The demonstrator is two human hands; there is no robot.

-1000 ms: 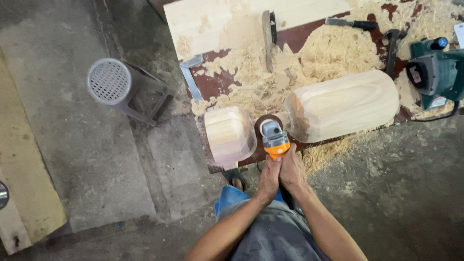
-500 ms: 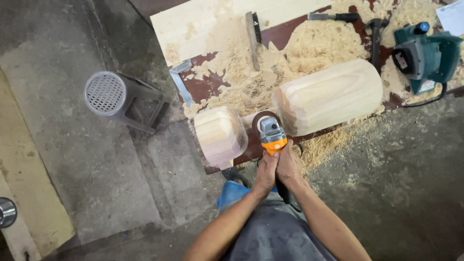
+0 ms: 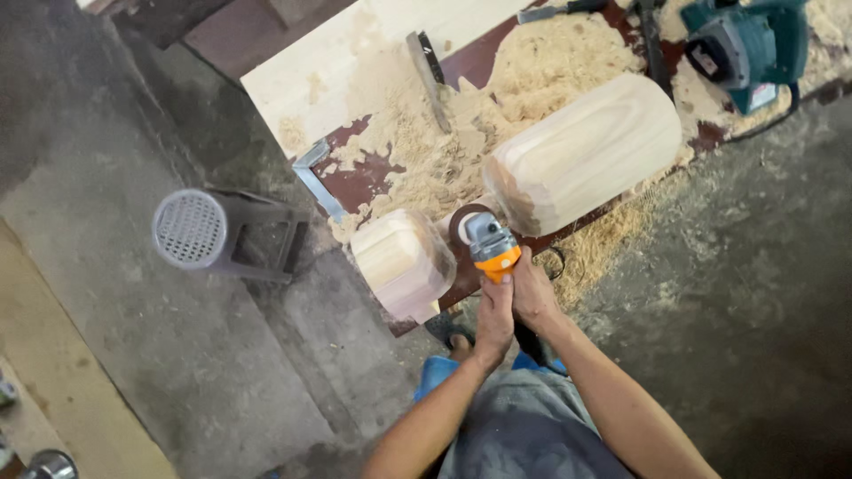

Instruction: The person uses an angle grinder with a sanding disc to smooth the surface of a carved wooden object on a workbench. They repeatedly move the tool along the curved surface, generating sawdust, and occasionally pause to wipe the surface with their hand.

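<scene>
Angle grinder (image 3: 486,241) at frame centre, disc in the narrow neck between small rounded wood end (image 3: 402,263) and large wood body (image 3: 583,152), left hand (image 3: 494,321) and right hand (image 3: 535,297) both closed around its handle, sawdust (image 3: 426,151) on bench behind.

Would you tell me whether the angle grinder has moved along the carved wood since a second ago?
No. The angle grinder stays in the narrow neck between the big wood block and the small block; only the camera shifted.

Both arms reach forward, forearms converging; left hand (image 3: 493,321), right hand (image 3: 535,297) clenched side by side, touching.
</scene>
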